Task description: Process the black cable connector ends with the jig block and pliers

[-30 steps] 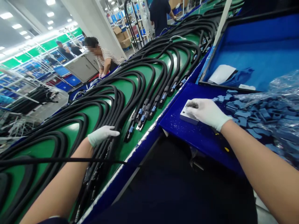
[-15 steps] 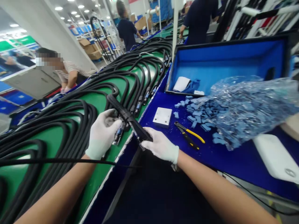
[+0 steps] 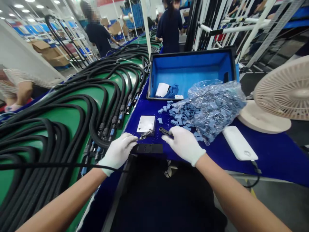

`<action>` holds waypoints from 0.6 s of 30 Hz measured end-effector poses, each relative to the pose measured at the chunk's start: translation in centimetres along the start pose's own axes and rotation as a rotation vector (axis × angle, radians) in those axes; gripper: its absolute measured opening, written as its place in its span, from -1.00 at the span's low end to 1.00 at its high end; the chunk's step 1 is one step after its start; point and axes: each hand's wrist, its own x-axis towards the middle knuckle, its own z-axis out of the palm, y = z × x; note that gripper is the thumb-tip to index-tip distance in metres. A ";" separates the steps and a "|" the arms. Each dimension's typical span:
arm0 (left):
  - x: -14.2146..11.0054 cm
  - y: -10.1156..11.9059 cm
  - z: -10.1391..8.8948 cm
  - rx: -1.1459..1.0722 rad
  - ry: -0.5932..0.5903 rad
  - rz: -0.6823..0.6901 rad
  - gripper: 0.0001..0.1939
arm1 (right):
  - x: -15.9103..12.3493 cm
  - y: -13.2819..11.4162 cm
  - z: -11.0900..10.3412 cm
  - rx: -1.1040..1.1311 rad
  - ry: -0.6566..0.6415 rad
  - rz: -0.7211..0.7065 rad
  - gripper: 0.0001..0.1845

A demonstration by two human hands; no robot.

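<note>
The white-gloved left hand (image 3: 118,152) and white-gloved right hand (image 3: 184,143) work close together at the near edge of the bench, just apart from each other. The left hand's fingers curl forward, their tips reaching toward a short steel coil spring (image 3: 146,135), but I cannot tell whether they are pinching it. The right hand lies palm down with its fingers slightly spread over a pair of black-nosed pliers (image 3: 165,131). Only the dark nose shows past the fingertips, so I cannot tell whether the hand is closed on the handles.

The coil spring sits between the hands, nearer the left, above a flat black rectangular connector housing (image 3: 147,148) that lies along the edge of the dark blue bench (image 3: 272,169). A long black cable (image 3: 60,165) runs across the left forearm toward that end of the bench. Just beyond the spring lies a square brushed-aluminium plate (image 3: 146,124).

Past the right hand, a clear plastic bag of blue foam pieces (image 3: 210,111) slumps on the bench, with loose blue foam pieces (image 3: 166,109) scattered beside it. Behind them stands an open blue-lined case (image 3: 190,72). To the left, many black corrugated cables (image 3: 72,112) loop across a green conveyor belt (image 3: 70,117), their blue-marked connector ends lined up along its edge. A white power bank (image 3: 238,143) and a cream desk fan (image 3: 285,90) stand to the right.
</note>
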 end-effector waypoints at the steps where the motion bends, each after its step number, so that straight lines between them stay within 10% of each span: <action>1: 0.1 0.4 0.2 -0.055 0.010 -0.083 -0.76 | -0.3 0.4 0.5 -0.158 0.047 0.038 -0.63; 4: 1.1 2.3 0.0 -0.237 0.000 -0.360 -0.72 | -0.6 1.5 1.9 -0.363 0.026 0.029 -0.86; 8: 2.5 4.5 -1.5 -0.491 -0.100 -0.631 -0.60 | 0.1 1.9 2.1 -0.048 0.025 0.033 -0.93; 18: 3.6 5.3 -3.5 -0.574 0.019 -0.607 -0.49 | -0.1 -3.4 0.9 0.691 -0.062 -0.437 -0.49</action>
